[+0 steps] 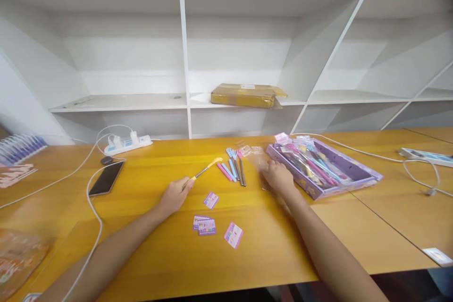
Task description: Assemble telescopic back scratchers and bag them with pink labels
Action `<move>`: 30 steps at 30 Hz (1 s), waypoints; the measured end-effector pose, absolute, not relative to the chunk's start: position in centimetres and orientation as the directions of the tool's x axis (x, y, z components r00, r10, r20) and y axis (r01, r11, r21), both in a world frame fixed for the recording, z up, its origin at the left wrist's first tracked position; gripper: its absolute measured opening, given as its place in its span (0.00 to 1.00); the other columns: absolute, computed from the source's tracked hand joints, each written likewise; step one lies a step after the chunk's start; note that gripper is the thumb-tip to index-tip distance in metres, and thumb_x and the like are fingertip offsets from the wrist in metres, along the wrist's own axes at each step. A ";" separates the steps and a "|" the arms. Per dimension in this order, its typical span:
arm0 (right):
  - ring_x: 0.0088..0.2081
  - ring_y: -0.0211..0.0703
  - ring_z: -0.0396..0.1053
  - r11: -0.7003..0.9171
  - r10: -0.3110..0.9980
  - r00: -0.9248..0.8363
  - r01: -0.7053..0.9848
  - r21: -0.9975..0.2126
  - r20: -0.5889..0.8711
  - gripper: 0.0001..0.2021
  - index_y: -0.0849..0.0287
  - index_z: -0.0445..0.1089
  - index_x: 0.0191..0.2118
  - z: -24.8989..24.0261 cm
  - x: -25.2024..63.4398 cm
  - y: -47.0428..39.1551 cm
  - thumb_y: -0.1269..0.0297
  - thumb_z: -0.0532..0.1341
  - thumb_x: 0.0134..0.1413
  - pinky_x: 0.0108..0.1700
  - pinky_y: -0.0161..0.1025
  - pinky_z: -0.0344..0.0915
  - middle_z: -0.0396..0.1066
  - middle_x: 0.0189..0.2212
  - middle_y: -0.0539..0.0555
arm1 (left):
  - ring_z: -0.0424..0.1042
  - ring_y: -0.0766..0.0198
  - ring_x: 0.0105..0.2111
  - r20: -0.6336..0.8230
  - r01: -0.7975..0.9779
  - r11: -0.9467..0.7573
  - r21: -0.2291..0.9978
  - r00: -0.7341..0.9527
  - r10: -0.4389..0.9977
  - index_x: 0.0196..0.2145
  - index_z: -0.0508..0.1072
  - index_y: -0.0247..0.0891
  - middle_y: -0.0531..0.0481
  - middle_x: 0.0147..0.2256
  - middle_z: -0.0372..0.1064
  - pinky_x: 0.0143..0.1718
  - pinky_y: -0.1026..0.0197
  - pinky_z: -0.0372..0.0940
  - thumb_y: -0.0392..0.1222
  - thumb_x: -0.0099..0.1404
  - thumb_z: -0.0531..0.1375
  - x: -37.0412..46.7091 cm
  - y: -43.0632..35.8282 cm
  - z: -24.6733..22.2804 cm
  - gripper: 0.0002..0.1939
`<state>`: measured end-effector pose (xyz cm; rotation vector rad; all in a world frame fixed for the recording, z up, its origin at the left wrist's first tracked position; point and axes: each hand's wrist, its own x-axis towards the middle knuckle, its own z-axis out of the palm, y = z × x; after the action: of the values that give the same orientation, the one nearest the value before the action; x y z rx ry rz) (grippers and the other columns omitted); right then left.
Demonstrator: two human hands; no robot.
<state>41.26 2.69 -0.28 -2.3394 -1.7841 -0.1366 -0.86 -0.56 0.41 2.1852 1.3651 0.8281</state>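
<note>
My left hand is closed round the handle of a yellow back scratcher, its metal rod and claw head pointing up and right. My right hand, fingers curled, is on a clear plastic bag beside the purple cardboard tray. Between my hands lie blue and pink back scratchers with metal rods, next to short pink and blue tubes. Nearer to me, several small purple-pink cards lie on the table. Packaged back scratchers fill part of the tray.
A phone and a power strip with a trailing white cable are on the left. An orange package lies front left. White shelves hold a taped cardboard box. Another power strip is at the right.
</note>
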 end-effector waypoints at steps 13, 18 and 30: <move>0.46 0.54 0.72 -0.135 0.794 0.286 0.943 -0.303 0.536 0.19 0.61 0.77 0.46 1.9 41.6 2.5 0.61 0.49 0.72 0.44 0.44 0.65 0.76 0.44 0.65 | 0.66 0.61 0.29 0.252 0.608 -0.391 0.691 0.304 0.919 0.39 0.71 0.42 0.54 0.29 0.67 0.35 0.60 0.56 0.58 0.78 0.47 -1.0 -0.3 0.0 0.21; 0.26 0.43 0.67 0.170 0.757 0.390 0.657 -0.734 0.524 0.20 0.59 0.74 0.38 2.8 39.2 2.0 0.47 0.56 0.69 0.34 0.40 0.63 0.71 0.23 0.52 | 0.64 0.62 0.28 0.293 0.492 -0.412 0.767 0.303 0.907 0.54 0.66 0.42 0.57 0.28 0.63 0.35 0.60 0.58 0.55 0.79 0.47 -0.7 -0.3 -0.4 0.18; 0.18 0.33 0.54 0.272 0.962 -0.012 -0.022 -0.962 0.272 0.17 0.53 0.64 0.41 3.3 25.2 -4.3 0.44 0.62 0.65 0.20 0.32 0.53 0.56 0.19 0.39 | 0.71 0.58 0.42 0.279 0.239 -0.422 0.874 0.464 0.841 0.46 0.78 0.40 0.47 0.41 0.72 0.49 0.57 0.65 0.57 0.76 0.53 2.0 -4.5 1.0 0.21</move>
<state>25.25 -4.26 3.28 -0.9827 -1.3230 1.0243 1.96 -4.47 1.04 1.9099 0.9028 0.9471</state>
